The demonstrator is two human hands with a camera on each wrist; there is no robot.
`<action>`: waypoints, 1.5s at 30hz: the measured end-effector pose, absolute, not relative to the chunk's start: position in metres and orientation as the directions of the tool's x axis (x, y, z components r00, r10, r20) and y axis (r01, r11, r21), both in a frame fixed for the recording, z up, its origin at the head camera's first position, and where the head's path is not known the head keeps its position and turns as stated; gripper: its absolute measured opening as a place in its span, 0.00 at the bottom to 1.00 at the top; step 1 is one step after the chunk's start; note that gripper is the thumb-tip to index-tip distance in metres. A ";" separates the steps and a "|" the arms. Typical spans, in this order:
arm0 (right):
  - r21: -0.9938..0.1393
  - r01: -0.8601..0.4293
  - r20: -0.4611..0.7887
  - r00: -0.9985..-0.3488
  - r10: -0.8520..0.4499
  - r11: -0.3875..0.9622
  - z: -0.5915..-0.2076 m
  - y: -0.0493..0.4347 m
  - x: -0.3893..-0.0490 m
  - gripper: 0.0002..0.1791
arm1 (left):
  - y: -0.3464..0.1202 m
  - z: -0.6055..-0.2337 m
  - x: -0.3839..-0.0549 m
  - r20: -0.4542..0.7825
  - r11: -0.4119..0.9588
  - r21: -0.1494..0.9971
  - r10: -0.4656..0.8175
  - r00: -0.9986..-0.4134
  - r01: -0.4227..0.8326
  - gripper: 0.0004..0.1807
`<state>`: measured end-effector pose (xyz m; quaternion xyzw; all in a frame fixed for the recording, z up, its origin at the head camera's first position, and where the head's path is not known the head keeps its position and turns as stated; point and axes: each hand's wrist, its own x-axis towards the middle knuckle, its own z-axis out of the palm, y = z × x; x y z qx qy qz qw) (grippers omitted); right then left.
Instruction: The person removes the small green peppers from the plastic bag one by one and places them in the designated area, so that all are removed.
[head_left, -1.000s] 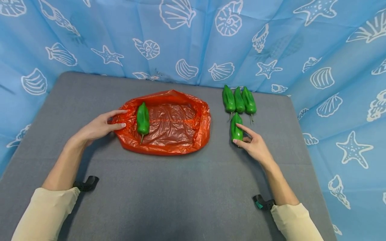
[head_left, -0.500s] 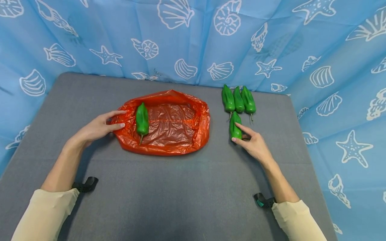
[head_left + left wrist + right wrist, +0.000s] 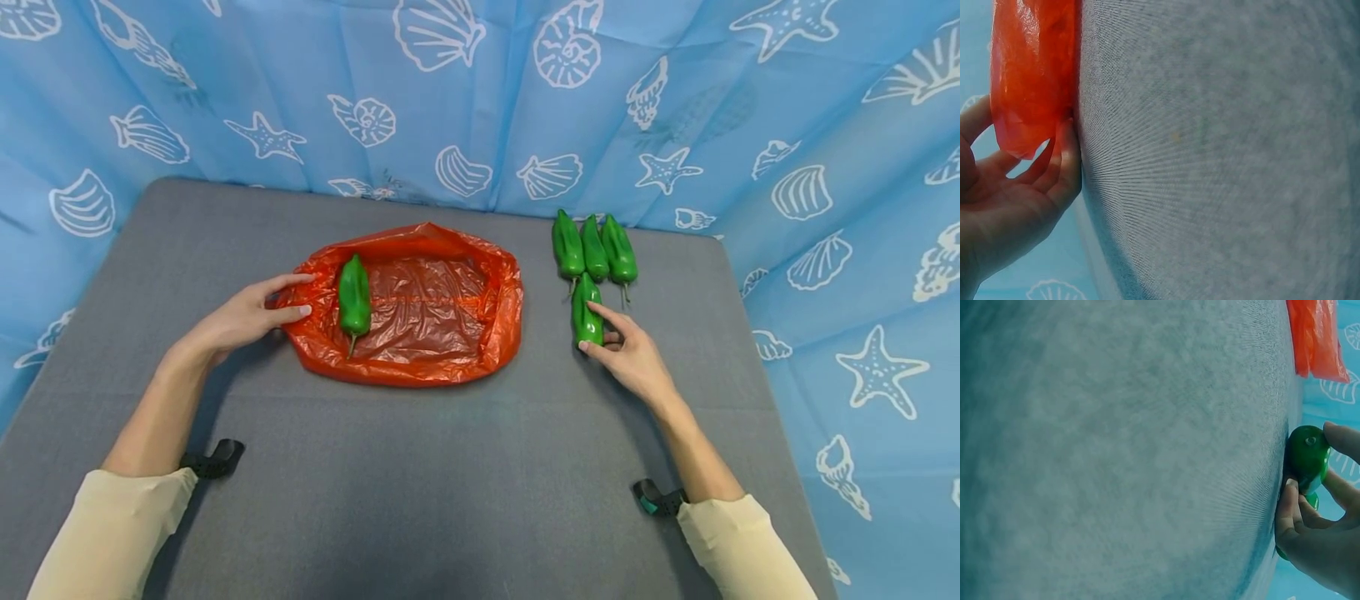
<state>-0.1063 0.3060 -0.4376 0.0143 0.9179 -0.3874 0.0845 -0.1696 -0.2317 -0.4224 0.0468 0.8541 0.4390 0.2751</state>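
Observation:
A red plastic bag (image 3: 408,373) lies on the grey table with its mouth wide and its rim folded outward. Inside it, at the left end, rests one green pepper (image 3: 355,296), stem toward me. My left hand (image 3: 243,319) holds the bag's left end, thumb and fingers spread around the rim; the left wrist view shows the fingers (image 3: 1067,153) low beside the table. To the right of the bag, my right hand (image 3: 633,358) grips another green pepper (image 3: 587,312) between thumb and fingers. That pepper's tip reaches the row of three more green peppers (image 3: 594,250).
The grey table (image 3: 420,483) extends toward me below the bag. A blue curtain (image 3: 495,92) with white shell prints hangs along the back and right edges, close behind the row of peppers. Black straps (image 3: 217,458) sit on both forearms.
My right hand and its pepper have shifted slightly away from me, closer to the row of three. The left hand and the bag stay as they were.

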 end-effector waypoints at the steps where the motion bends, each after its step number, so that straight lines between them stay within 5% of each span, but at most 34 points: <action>1: -0.714 0.094 -0.168 -0.985 -0.039 0.694 -0.438 0.306 -0.107 0.37 | -0.232 -0.423 -0.169 -0.429 0.611 0.775 0.322 -0.844 -0.161 0.40; 12: -0.737 0.074 -0.116 -0.993 -0.017 0.672 -0.437 0.308 -0.107 0.35 | -0.232 -0.422 -0.168 -0.418 0.605 0.781 0.324 -0.849 -0.154 0.39; 30: -0.748 -0.086 0.148 -0.988 0.040 0.658 -0.425 0.297 -0.110 0.24 | -0.233 -0.422 -0.168 -0.424 0.607 0.778 0.318 -0.848 -0.161 0.39; 45: -0.788 -0.149 0.164 -0.986 -0.029 0.597 -0.403 0.254 -0.107 0.21 | -0.232 -0.423 -0.168 -0.419 0.600 0.783 0.314 -0.852 -0.164 0.39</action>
